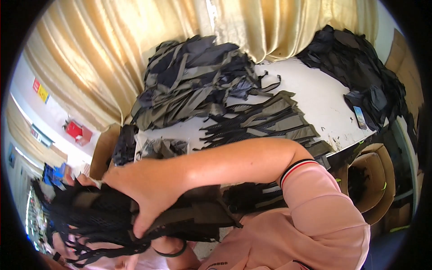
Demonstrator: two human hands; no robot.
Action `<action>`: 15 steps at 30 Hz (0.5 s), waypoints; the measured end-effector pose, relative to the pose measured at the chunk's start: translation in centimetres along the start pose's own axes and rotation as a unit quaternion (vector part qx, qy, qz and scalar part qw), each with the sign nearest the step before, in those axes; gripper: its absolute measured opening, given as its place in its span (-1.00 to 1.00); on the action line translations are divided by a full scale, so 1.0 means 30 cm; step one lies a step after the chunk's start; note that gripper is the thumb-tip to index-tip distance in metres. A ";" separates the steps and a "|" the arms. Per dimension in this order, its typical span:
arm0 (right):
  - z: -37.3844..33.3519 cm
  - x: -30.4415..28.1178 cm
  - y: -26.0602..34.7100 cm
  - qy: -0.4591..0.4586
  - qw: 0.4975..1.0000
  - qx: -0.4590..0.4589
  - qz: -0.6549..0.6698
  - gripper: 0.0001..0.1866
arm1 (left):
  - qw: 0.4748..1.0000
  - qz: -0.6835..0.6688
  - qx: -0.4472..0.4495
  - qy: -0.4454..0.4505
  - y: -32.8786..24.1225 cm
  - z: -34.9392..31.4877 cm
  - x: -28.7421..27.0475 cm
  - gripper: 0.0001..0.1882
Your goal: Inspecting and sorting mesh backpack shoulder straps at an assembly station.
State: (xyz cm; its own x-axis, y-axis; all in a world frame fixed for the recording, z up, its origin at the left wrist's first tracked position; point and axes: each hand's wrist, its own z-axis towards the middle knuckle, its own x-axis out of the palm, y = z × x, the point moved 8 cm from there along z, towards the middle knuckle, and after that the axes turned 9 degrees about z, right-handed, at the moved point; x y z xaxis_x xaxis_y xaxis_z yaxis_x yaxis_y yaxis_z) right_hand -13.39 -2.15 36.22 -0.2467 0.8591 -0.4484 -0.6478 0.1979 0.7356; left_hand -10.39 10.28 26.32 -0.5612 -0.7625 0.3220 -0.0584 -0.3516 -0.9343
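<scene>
My right arm reaches across to the left, and my right hand (150,191) grips a thick bundle of dark fabric pieces (99,213) with black mesh and loose black straps. Its thumb presses on the near side, with the palm over the top. My left hand is mostly behind the bundle. Its wrist (168,246), with a dark band round it, comes up from the lower edge against the bundle's underside, and its fingers are hidden. Other fingertips (85,181) show at the bundle's far edge; whose they are I cannot tell.
On the white table (310,92) lie a large heap of grey-green and black pieces (193,81), a row of strap pieces (270,121) and a black fabric pile (355,58). A phone (359,117) rests by the right edge. An open cardboard box (371,180) stands at right, below the table.
</scene>
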 end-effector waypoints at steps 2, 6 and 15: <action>-0.076 -0.199 0.147 -0.097 0.988 -0.070 -0.093 -0.16 | 0.997 -0.008 0.057 0.058 -0.028 0.112 0.231 -0.61; -0.252 -0.580 0.379 -0.171 0.963 -0.025 -0.208 -0.42 | 0.971 -0.042 0.165 0.166 -0.038 0.360 0.748 -0.61; -0.986 -1.383 0.390 -0.311 0.778 0.228 -0.496 -0.15 | 0.896 -0.162 -0.004 0.414 0.433 0.694 1.862 -0.59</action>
State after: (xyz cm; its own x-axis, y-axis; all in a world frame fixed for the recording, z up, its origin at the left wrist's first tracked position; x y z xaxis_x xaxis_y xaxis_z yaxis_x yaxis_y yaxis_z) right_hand -32.07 -49.44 48.42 0.7000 0.2104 -0.6825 0.0606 0.9347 0.3503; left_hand -25.30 -48.20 35.35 -0.9334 0.0434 0.3562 -0.3329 -0.4759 -0.8141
